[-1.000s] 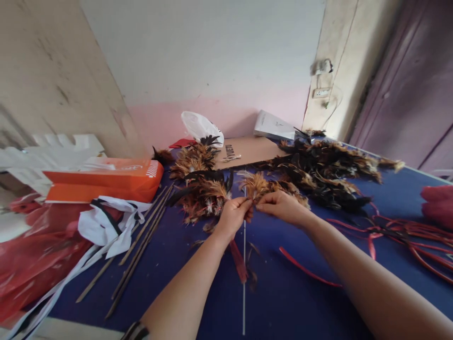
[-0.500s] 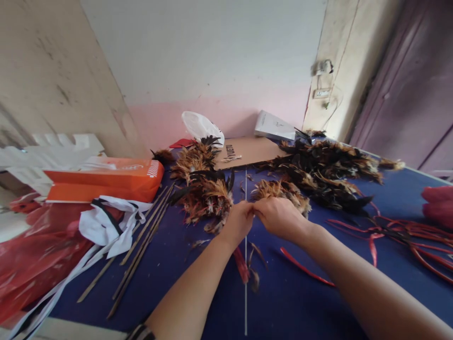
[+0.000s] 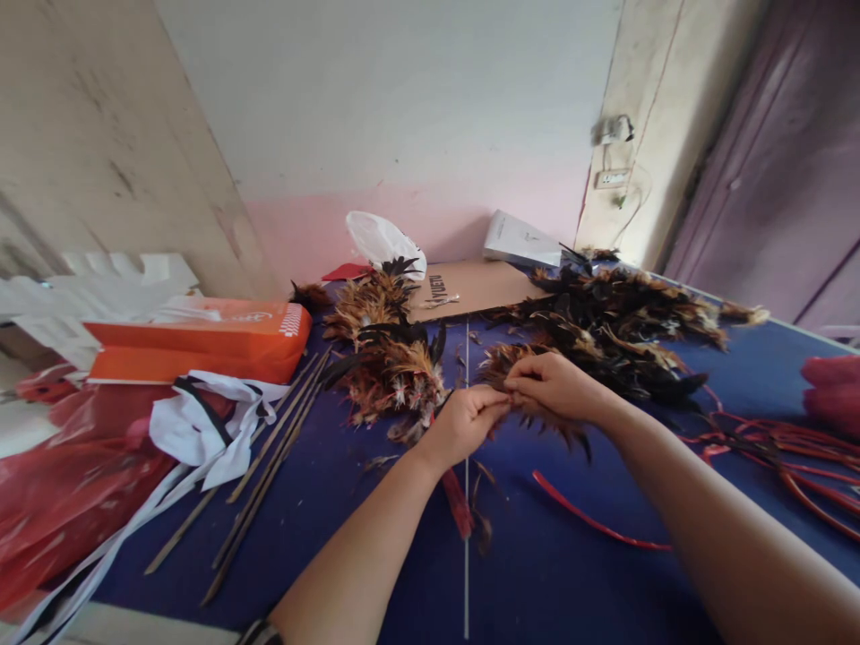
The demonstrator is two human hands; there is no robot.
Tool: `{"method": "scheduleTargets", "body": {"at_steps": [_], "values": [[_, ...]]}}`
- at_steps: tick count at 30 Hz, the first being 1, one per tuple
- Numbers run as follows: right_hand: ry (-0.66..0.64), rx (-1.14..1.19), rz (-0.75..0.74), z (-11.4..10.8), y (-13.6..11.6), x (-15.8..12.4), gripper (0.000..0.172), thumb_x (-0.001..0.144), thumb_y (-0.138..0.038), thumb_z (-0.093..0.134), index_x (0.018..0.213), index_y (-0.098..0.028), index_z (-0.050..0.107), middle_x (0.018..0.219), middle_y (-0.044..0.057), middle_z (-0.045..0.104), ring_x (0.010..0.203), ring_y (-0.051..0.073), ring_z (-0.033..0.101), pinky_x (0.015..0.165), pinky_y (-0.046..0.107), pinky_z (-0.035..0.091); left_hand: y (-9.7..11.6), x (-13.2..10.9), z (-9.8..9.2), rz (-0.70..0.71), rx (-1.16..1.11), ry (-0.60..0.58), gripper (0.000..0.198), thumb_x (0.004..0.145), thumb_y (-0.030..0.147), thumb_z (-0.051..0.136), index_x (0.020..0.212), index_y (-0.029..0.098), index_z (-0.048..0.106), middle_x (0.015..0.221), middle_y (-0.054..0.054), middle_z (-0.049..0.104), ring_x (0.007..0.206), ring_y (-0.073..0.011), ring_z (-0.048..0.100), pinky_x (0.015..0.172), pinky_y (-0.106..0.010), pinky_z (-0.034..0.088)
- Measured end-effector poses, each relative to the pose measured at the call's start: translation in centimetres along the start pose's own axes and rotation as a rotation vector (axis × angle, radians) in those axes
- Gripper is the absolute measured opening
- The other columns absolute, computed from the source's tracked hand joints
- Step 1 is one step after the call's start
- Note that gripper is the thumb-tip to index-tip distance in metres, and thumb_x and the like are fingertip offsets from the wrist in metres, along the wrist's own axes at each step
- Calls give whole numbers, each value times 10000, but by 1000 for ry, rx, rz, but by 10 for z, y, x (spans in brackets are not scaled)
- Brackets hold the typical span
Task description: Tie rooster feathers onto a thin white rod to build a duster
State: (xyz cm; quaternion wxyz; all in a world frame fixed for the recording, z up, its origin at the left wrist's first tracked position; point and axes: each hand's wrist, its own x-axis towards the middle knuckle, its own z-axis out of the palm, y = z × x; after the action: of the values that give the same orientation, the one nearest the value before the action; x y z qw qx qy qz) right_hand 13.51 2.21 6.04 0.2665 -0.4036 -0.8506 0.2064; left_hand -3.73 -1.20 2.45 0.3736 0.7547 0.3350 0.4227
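A bundle of brown and black feathers point(image 3: 497, 363) shows behind and below my right hand point(image 3: 564, 387). My fingers are closed in a pinch at the bundle's near side. Close by, my left hand point(image 3: 462, 426) is curled shut, its fingertips meeting those of the right. Both hands grip the bundle where they meet, but the exact spot between the fingers is hidden. Left of my left hand lies another feather bundle point(image 3: 396, 376). A flat red plastic strip point(image 3: 457, 506) is on the blue table point(image 3: 537, 591) under my left wrist, with loose feathers point(image 3: 485, 533) beside it.
More dark feather bundles point(image 3: 618, 313) lie at the right, near coiled red cord point(image 3: 779, 448). A red strand point(image 3: 591, 515) curves by my right forearm. Thin sticks point(image 3: 275, 475), white cloth point(image 3: 194, 430) and an orange packet point(image 3: 202, 349) are at left. Flat cardboard point(image 3: 484, 287) lies behind.
My right hand has moved right and slightly up, and my left hand a little right. The feather bundle has turned, its feathers now showing below my right hand. The red strand has shifted right.
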Motion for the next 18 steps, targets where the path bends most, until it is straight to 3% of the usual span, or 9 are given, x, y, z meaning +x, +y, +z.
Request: {"method": "scheduleTargets", "body": {"at_steps": [4, 7, 12, 18], "values": [[10, 316, 67, 11, 3, 1, 304, 751, -372, 479, 760, -111, 634, 582, 9, 557, 488, 90, 436, 468, 210, 337, -8, 6, 1, -160, -410, 209, 225, 733, 335, 551, 727, 121, 620, 576, 10, 507, 470, -78, 461, 464, -212, 372], [73, 214, 79, 24, -2, 4, 279, 752, -344, 477, 698, -123, 639, 545, -8, 527, 486, 81, 412, 470, 202, 311, -15, 9, 2, -225, -529, 353, 226, 700, 327, 588, 757, 110, 616, 595, 6, 524, 495, -76, 473, 464, -195, 384], [181, -1, 26, 34, -13, 4, 235, 766, -261, 462, 632, -143, 615, 565, -7, 548, 542, 94, 451, 525, 206, 332, -24, 9, -1, -242, -354, 460, 214, 715, 331, 558, 704, 120, 595, 552, 14, 517, 461, -85, 469, 427, -198, 387], [189, -98, -140, 39, -19, 0, 194, 771, -164, 463, 652, -153, 616, 642, 18, 586, 600, 105, 491, 584, 214, 355, -31, 8, -2, -201, -176, 454, 276, 754, 369, 497, 599, 147, 548, 472, 32, 484, 397, -78, 436, 407, -194, 351]]}}
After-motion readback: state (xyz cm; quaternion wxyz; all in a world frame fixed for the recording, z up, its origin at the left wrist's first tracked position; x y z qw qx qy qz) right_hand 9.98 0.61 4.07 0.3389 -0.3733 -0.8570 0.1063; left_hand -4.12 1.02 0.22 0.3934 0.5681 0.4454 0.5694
